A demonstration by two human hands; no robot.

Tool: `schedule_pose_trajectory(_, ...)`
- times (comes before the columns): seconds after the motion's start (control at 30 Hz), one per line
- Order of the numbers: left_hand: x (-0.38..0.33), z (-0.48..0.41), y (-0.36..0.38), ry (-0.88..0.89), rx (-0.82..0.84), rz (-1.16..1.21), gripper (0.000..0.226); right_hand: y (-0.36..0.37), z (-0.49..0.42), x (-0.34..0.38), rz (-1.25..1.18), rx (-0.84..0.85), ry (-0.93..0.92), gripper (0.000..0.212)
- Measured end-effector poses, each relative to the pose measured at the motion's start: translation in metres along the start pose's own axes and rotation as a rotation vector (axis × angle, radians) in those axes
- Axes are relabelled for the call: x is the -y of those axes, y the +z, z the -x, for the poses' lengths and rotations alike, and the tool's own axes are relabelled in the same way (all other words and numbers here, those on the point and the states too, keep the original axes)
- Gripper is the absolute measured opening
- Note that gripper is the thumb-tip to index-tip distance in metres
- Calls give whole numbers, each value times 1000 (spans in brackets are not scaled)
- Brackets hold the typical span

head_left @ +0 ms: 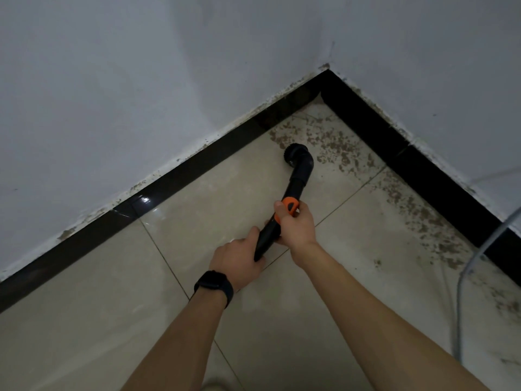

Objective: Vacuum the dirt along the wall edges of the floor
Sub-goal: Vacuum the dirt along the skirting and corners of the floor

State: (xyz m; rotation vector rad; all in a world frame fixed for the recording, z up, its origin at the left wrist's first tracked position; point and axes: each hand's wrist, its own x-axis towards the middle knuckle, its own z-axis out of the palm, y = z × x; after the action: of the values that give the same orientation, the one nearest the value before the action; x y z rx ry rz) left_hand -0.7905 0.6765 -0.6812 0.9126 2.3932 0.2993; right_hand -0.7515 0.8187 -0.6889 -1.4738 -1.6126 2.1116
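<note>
Two pale grey walls [141, 80] meet in a corner at the far right of the scene. Below them lies a floor [84, 320] of large beige tiles with thin dark joints. A glossy black skirting [197, 162] runs along the foot of both walls, and its top edge is stained with brown specks. Brown dirt [335, 148] is scattered over the tiles in the far corner and on down the right-hand skirting towards the near right. Both bare forearms reach in from the near edge. They hold a black vacuum tube [293, 190] that slants from the hands away to the far corner and bends near its end. The right hand [298, 230] is wrapped round the tube, with its thumb lying on an orange collar [290, 206]. The left hand [239, 263], nearer and to the left, is curled round the tube's near end. The round brush nozzle [293, 153] sits on the tile at the left edge of the dirt patch, just short of the left skirting and apart from the corner. A black watch [214, 286] is on the left wrist. A thin grey cable [462, 266] trails over the floor at the right.
</note>
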Motion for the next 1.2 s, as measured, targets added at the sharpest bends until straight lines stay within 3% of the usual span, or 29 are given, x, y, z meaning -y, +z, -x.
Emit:
schedule_pose_trajectory(0.47, 13, -23, -13, -13, 0, 8, 33, 19, -27, 11, 4, 25, -1, 21)
schedule_pose_trajectory(1.2, 34, -39, -27, -51, -41, 121, 36, 57, -39, 38, 117, 7, -7, 12)
